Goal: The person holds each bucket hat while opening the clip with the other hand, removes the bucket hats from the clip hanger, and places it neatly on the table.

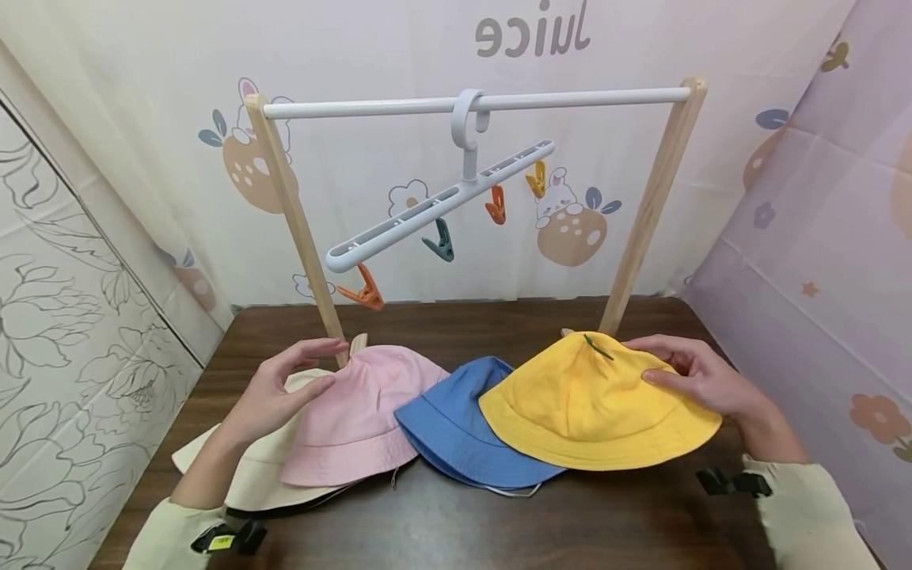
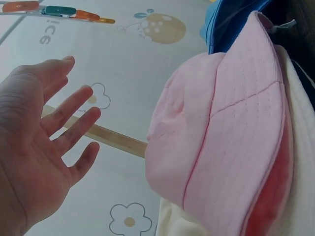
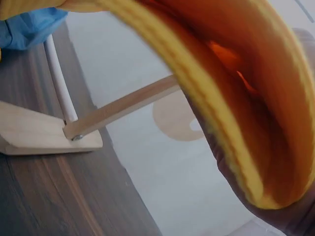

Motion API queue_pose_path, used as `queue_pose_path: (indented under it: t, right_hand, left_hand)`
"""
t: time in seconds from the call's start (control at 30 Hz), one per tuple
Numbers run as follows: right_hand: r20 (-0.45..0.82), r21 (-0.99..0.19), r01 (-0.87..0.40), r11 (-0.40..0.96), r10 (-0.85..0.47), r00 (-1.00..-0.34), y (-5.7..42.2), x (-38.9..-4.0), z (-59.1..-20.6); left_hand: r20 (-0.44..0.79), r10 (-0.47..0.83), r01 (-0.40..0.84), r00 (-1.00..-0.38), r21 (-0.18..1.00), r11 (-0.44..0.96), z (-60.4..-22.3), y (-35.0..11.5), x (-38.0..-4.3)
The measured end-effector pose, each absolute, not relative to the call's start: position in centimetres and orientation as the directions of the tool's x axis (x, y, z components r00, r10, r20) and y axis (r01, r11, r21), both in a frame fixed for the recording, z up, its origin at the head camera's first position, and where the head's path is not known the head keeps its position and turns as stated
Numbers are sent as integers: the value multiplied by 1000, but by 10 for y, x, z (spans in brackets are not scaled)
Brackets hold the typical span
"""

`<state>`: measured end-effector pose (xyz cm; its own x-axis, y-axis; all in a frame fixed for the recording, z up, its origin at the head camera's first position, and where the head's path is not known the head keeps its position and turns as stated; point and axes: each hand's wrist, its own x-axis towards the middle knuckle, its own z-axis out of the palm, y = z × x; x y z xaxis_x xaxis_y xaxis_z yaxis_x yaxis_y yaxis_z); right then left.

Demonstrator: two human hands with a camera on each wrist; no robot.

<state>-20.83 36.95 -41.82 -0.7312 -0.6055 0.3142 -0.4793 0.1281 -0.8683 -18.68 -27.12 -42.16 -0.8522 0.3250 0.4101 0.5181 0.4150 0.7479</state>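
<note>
A yellow bucket hat (image 1: 598, 404) with a green stem on top lies over part of a blue bucket hat (image 1: 466, 423). My right hand (image 1: 701, 376) pinches the yellow hat's right side, thumb in front. Its brim bends into a fold in the right wrist view, hiding most of that hand. My left hand (image 1: 285, 388) hovers beside a pink bucket hat (image 1: 363, 412), fingers loosely spread and holding nothing; the left wrist view shows a gap between that hand and the pink hat (image 2: 192, 132). Beneath the pink hat is a cream hat (image 1: 267, 475).
Behind the hats stands a wooden rack with a white bar (image 1: 370, 108). From it hangs a light grey hanger (image 1: 435, 207) carrying orange, green and yellow clips, including an orange clip (image 1: 365, 291). Patterned cloth (image 1: 805, 261) encloses the brown table (image 1: 456, 530).
</note>
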Motion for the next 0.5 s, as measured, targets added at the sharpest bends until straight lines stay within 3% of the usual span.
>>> queue_pose_path:
  t: [0.27,0.5]
  right_hand:
    - [310,-818,-526,231,-593,-743,373,-211,-423]
    - [266,-772,-517,369,-551,-791,375,-213,-428]
  left_hand:
    - [443,317,542,-839,731,415,-425,-276,-188]
    - [446,310,542,-840,728,420,-426,-278,-188]
